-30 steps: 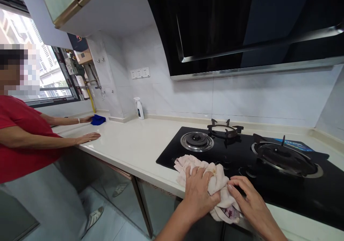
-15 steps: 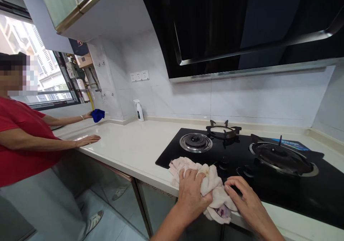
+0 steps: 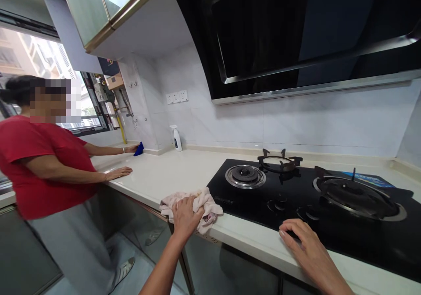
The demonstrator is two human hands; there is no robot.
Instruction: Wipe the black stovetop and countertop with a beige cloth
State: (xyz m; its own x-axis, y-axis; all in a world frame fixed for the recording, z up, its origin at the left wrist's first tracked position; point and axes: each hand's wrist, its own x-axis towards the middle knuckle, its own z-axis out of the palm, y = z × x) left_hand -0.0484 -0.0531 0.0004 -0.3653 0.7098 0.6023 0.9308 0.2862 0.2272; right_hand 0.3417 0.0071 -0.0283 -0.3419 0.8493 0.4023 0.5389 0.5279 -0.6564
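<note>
1. Gripping bunched pink cloth (image 3: 209,202) over counter (image 3: 187,165) edge, beside hob (image 3: 246,205): left hand (image 3: 186,216)
2. Right hand (image 3: 304,244) empty, fingers loosely curled, at hob front
3. Pan support (image 3: 288,166) behind left burner (image 3: 245,175); spray bottle (image 3: 177,140) near wall (image 3: 233,124)

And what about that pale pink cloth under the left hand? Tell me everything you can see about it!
The cloth is pale pink, bunched up and wrinkled, and looks soft, like towel. It has a yellowish mark near the top and a darker, purplish patch low on its right side. It lies along the front of the white counter, by the left corner of the black stove, with part hanging over the front edge. The left hand rests on top.
</note>
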